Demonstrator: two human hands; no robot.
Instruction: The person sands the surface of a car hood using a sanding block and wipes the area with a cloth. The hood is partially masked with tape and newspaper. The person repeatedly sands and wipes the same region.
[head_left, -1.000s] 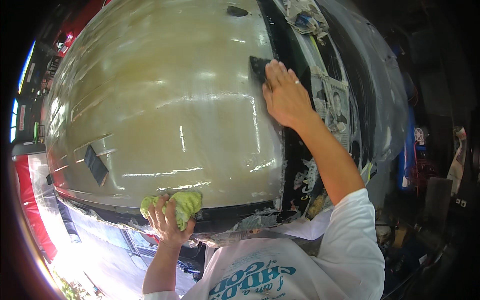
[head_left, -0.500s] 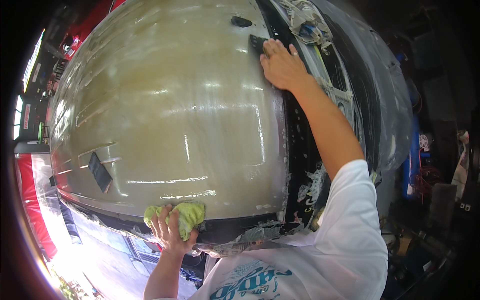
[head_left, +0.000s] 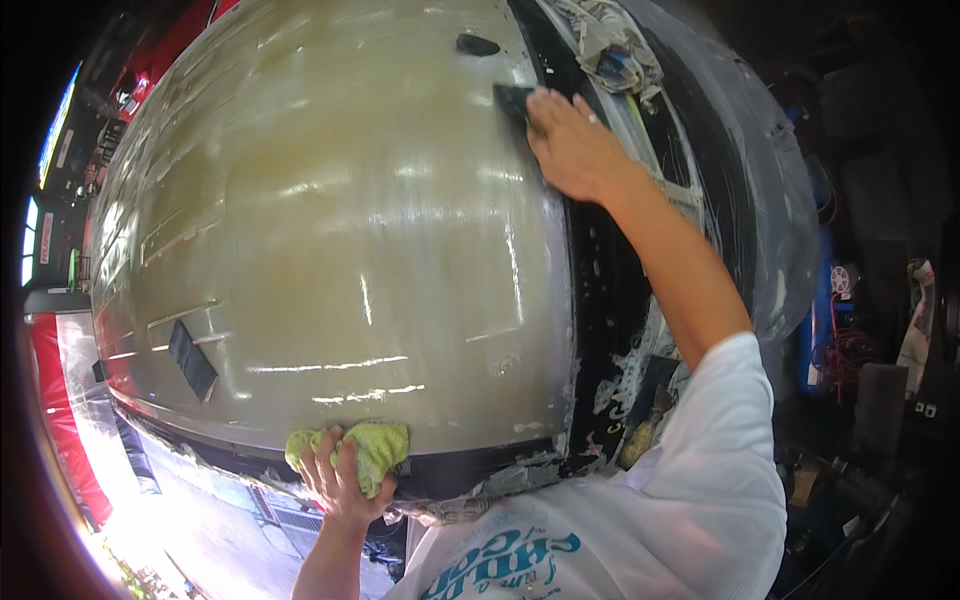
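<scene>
From my seat, the panel [head_left: 320, 250] sits at ten o'clock. At one, the right hand [head_left: 575, 145] lays its fingers over a dark sheet [head_left: 511, 98]; I can't tell whether it pinches or only presses. At seven, the left hand [head_left: 345, 475] grips a bunched cloth [head_left: 383, 452]. I judge the sheet could snag at the panel's edge, or skid where it's glossy.

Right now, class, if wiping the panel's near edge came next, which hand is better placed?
Probably the left hand: it holds the green cloth at that edge of the panel, while the right hand is farther forward, on a dark sheet.
</scene>
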